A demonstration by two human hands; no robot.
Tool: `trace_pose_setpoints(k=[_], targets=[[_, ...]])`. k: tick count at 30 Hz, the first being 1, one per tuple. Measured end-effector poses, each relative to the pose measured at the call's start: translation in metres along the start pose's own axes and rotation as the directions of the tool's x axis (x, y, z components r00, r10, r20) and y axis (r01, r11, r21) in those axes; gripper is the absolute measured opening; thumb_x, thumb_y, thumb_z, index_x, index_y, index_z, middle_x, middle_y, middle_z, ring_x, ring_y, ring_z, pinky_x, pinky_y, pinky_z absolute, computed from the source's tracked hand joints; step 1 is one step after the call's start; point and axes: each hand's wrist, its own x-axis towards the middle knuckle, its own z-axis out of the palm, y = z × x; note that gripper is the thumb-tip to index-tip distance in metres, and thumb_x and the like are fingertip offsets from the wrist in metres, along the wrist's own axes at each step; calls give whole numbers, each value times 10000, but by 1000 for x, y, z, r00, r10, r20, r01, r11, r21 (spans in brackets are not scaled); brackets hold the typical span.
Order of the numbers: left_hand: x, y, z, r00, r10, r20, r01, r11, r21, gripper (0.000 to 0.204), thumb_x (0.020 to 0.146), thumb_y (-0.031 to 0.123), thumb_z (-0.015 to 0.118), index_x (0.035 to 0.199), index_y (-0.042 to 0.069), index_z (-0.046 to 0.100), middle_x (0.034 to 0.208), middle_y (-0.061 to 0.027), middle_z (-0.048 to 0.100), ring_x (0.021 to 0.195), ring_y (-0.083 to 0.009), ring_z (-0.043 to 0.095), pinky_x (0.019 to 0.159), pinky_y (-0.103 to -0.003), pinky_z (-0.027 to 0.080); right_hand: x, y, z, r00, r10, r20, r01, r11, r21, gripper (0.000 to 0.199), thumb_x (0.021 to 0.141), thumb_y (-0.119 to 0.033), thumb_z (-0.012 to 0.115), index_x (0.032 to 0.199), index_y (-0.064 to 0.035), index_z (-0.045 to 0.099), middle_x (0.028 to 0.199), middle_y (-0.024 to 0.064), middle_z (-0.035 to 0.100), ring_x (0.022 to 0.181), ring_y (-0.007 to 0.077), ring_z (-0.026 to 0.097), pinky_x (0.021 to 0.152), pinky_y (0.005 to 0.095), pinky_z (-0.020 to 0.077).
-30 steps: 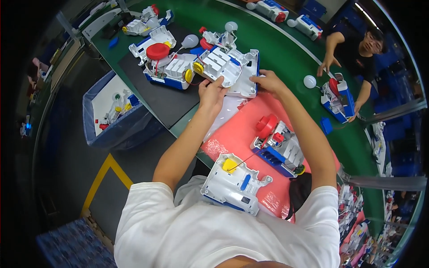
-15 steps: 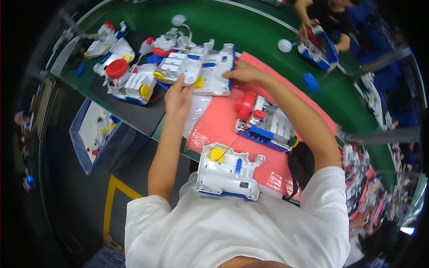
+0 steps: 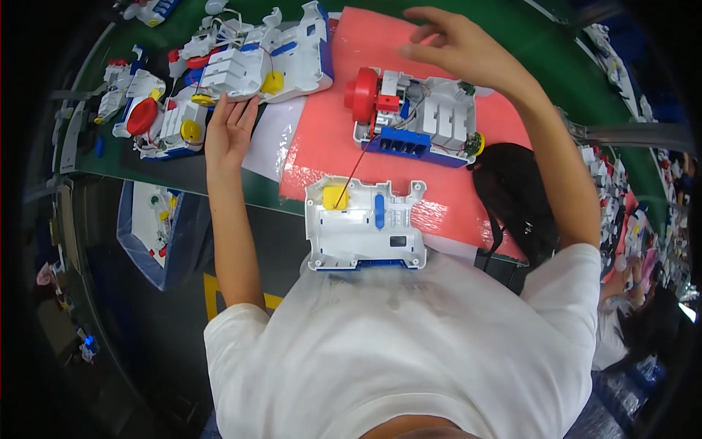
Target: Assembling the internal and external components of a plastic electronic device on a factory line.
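My left hand [image 3: 231, 135] is palm up, its stretched fingers touching the near edge of an opened white-and-blue plastic housing [image 3: 303, 62]. That housing has a white ribbed block [image 3: 227, 73], wiring and a yellow square piece [image 3: 273, 83]. My right hand [image 3: 464, 47] hangs empty, fingers apart, over the far part of the pink mat [image 3: 314, 157]. Nearest to it below is a second housing half [image 3: 450, 121] with a red round part [image 3: 363, 95]. A thin wire joins this to a white shell [image 3: 365, 238] with a yellow square [image 3: 336, 197], lying against my shirt.
More partly assembled units with red and yellow parts, such as one unit [image 3: 172, 124], stand on the left of the green bench. A lined bin [image 3: 146, 227] with loose parts is below the bench edge. A black bag [image 3: 515, 194] lies at the mat's right.
My right hand has let go of the opened housing and moved away to the right. My left hand stays at its near edge, now with the fingers straightened. The whole view has shifted.
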Motion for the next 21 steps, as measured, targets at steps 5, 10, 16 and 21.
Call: trace_pose_setpoints(k=[5,10,16,21], targets=[[-1,-8,-6,999,4,-35,-2,999,46,450,874,264,636,1149,-63,492,1139,-203,567,1020,-315,595,887,-379,513,-22,-2,10,999,-1,40,-1,998,59,541,813,-310,670,1238,-6,532,954,100,628,871,146,595,780,269,471],[-25,-44,-46,968,251,-6,-239,928,286,336,875,154,633,1114,-27,482,1068,-172,580,919,-256,616,823,-349,521,-63,-19,11,1000,11,7,-12,978,208,427,833,-217,656,1197,-14,564,912,65,626,809,106,568,764,254,460],[-50,-63,-33,824,529,202,-529,593,607,111,869,49,620,931,-35,581,881,-109,641,755,-139,621,719,-250,518,-132,-15,3,994,48,-101,-20,965,260,209,823,-31,614,1029,8,622,729,28,591,617,55,497,541,220,407],[-43,-64,-19,806,544,232,-532,495,687,216,842,68,662,1018,-29,582,906,-79,631,710,-111,603,627,-211,481,-159,-21,11,978,207,-37,-188,939,288,172,806,-40,641,969,15,634,701,19,583,605,54,486,557,200,400]])
